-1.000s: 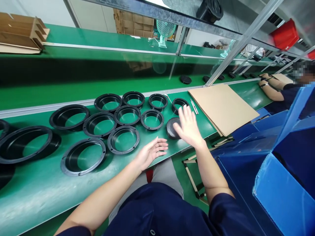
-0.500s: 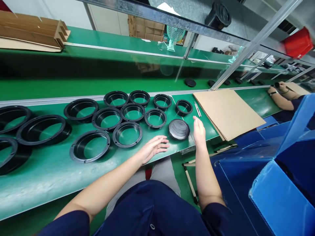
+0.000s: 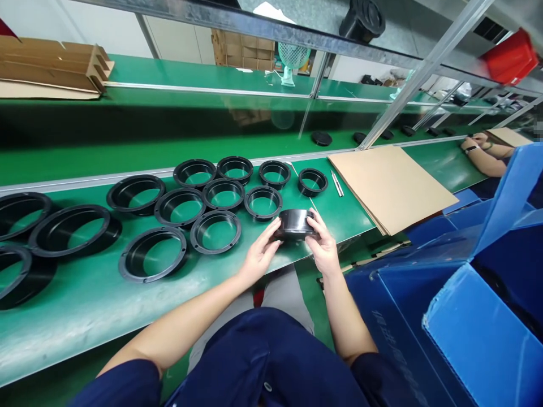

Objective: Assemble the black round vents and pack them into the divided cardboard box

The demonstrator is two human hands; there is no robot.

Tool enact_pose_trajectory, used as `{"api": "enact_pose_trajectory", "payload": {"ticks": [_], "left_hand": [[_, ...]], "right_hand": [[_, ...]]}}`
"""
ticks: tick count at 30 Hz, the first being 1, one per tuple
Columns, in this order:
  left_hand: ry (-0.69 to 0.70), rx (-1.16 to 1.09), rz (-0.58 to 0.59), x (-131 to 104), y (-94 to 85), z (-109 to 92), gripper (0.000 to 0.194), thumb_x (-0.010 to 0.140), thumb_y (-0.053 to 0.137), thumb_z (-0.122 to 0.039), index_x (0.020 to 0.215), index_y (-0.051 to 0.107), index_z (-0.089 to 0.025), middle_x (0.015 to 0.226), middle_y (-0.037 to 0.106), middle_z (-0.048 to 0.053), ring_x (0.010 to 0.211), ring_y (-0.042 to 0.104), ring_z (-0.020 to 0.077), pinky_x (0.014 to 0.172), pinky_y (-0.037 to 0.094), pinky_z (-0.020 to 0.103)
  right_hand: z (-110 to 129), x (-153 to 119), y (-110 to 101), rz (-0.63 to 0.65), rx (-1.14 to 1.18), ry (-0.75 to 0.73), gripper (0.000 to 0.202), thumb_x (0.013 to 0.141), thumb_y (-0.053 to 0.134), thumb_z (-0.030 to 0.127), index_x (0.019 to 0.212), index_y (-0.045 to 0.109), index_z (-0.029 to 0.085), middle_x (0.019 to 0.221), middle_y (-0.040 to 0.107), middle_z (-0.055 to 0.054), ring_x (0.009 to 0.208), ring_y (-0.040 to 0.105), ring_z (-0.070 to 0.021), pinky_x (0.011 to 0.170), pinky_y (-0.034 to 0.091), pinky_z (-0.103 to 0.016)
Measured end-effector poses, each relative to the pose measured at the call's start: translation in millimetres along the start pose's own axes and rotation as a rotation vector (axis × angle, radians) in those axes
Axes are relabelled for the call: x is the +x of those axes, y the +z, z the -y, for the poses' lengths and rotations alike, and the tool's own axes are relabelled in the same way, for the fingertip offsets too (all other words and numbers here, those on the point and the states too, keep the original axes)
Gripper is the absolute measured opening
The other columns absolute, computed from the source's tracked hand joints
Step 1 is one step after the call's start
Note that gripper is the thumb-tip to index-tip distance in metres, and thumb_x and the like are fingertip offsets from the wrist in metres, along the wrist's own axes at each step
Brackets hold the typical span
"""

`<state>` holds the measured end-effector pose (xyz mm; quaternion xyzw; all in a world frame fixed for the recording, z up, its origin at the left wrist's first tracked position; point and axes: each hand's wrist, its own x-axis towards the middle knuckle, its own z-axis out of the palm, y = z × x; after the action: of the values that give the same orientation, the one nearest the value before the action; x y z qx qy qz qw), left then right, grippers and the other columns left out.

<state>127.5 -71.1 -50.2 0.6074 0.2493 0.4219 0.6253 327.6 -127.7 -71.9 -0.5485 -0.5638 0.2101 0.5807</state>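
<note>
Between my two hands I hold a round black plastic part (image 3: 296,224), tipped so that its smooth side wall faces me. My left hand (image 3: 259,252) grips its left edge with thumb and fingers. On the opposite edge, my right hand (image 3: 324,244) is closed the same way. Behind and to the left, several black flanged rings (image 3: 216,247) lie on the green workbench (image 3: 224,277). The closest of the small ones are a ring (image 3: 263,217) just behind my left hand and another ring (image 3: 313,195) behind the held part.
Right of the rings lie a slim metal tool (image 3: 337,184) and a stack of brown cardboard sheets (image 3: 394,186). Blue plastic bins (image 3: 487,333) stand at my right. A conveyor with black discs (image 3: 321,138) runs behind the bench. Another person's arms (image 3: 483,155) show at far right.
Both hands have closed on the black part, which lay flat on the bench between them. It is now lifted and tilted. My right hand has come left.
</note>
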Motion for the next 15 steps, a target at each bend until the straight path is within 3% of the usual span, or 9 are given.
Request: {"api": "enact_pose_trajectory", "payload": {"ticks": [5, 9, 12, 15], "left_hand": [[0.088, 0.096, -0.071, -5.1, 1.3, -8.4, 0.038, 0.095, 0.068, -0.03, 0.133, 0.068, -0.029, 0.155, 0.05, 0.004, 0.15, 0.037, 0.0277, 0.128, 0.026, 0.047], [0.064, 0.061, -0.087, -5.1, -0.4, -11.5, 0.037, 0.091, 0.073, -0.029, 0.128, 0.071, -0.026, 0.152, 0.052, 0.008, 0.149, 0.038, 0.0299, 0.13, 0.021, 0.046], [0.017, 0.048, -0.07, -5.6, -2.3, -9.7, 0.057, 0.082, 0.081, -0.028, 0.137, 0.065, -0.027, 0.162, 0.039, 0.009, 0.146, 0.041, 0.0368, 0.125, 0.03, 0.053], [-0.014, 0.083, 0.073, -11.0, 0.6, -7.4, 0.088, 0.078, 0.085, -0.031, 0.155, 0.043, -0.027, 0.162, 0.037, 0.011, 0.144, 0.044, 0.0386, 0.124, 0.032, 0.055]], "right_hand": [[13.3, -3.2, -1.0, -0.01, 0.033, -0.086, 0.05, 0.097, 0.057, 0.047, 0.144, 0.057, 0.031, 0.166, 0.033, -0.006, 0.152, 0.035, -0.0283, 0.12, 0.041, -0.053], [13.8, -4.3, 1.5, -0.025, 0.007, -0.029, 0.055, 0.097, 0.056, 0.052, 0.147, 0.054, 0.029, 0.165, 0.034, -0.009, 0.15, 0.038, -0.0302, 0.115, 0.046, -0.053], [12.2, -5.9, 3.3, -0.071, 0.168, 0.025, 0.066, 0.09, 0.068, 0.055, 0.148, 0.053, 0.027, 0.154, 0.05, -0.014, 0.141, 0.05, -0.0321, 0.107, 0.053, -0.051], [16.1, -13.7, 3.8, -0.084, 0.329, 0.123, 0.075, 0.079, 0.077, 0.065, 0.138, 0.062, 0.022, 0.138, 0.064, -0.018, 0.127, 0.062, -0.0363, 0.105, 0.054, -0.055]]}}
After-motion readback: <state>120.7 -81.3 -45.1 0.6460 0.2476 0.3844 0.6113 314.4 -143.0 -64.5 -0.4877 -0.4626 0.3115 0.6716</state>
